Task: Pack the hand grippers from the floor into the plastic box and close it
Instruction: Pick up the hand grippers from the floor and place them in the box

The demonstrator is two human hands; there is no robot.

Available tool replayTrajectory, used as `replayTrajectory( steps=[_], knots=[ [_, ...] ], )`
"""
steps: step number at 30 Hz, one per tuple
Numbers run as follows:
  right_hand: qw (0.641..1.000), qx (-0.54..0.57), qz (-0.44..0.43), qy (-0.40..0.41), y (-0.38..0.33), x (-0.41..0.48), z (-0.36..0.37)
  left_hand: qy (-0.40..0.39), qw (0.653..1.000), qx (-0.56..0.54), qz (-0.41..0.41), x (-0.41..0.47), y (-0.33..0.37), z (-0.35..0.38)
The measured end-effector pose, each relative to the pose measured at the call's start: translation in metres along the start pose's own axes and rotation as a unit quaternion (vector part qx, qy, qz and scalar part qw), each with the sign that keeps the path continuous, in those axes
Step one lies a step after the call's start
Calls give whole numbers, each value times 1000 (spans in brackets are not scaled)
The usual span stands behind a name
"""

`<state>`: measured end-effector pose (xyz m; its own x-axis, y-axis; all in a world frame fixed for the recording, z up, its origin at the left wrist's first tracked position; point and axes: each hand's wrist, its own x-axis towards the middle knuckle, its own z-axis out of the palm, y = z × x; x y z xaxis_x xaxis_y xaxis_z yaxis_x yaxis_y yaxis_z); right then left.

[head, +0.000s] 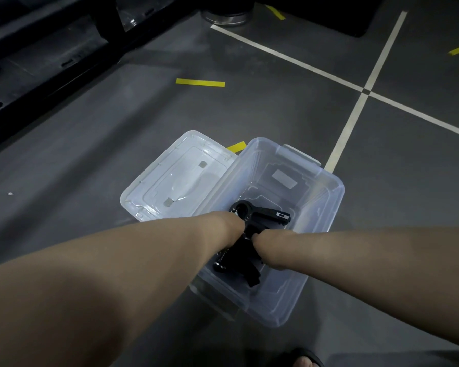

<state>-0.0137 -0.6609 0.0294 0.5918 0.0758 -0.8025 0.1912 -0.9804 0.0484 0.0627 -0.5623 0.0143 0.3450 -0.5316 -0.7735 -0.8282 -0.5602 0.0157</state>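
Grey floor (249,115), box (338,193), lid (170,176) beside it.
Our left hand (235,224), right hand (260,238) at grippers (272,215); can't tell grip.

No legible text or number anywhere (pale sticker (284,179) on the plastic box (334,207) floor too faint).

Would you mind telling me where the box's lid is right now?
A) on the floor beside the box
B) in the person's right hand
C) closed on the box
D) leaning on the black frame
A: the lid lies flat on the floor beside the open plastic box.
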Motion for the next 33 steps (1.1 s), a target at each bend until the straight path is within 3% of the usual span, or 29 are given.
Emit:
replayTrajectory(
  steps=[6, 13, 15, 19, 21, 24, 28, 33],
  knots=[
    [999, 37, 14, 14, 0, -1, 1, 37, 999, -29, -13, -2, -1, 6],
    [1000, -31, -2, 0, -4, -5, -2, -7, 1000, 1, 1, -2, 1, 2],
    [999, -47, -2, 6, -3, -7, -5, 16, 1000, 7, 7, -7, 2, -1],
    [999, 36, 7, 22, 12, -6, -23, 98, 992, -71, 31, -22, -5, -22],
    [998, 2, 25, 62, 19, -8, -35, 126, 984, -120, 42, -31, -13, -34],
    [994, -10, 53, 100, 24, -17, -50, 158, 959, -236, 26, -49, -28, -47],
    [993, -4, 65, 98, 23, -32, -60, 173, 890, -421, -2, -82, -41, -46],
    [990, 0, 54, 127, 6, -44, -62, 241, 825, -505, -77, -119, -64, -25]
  ],
)
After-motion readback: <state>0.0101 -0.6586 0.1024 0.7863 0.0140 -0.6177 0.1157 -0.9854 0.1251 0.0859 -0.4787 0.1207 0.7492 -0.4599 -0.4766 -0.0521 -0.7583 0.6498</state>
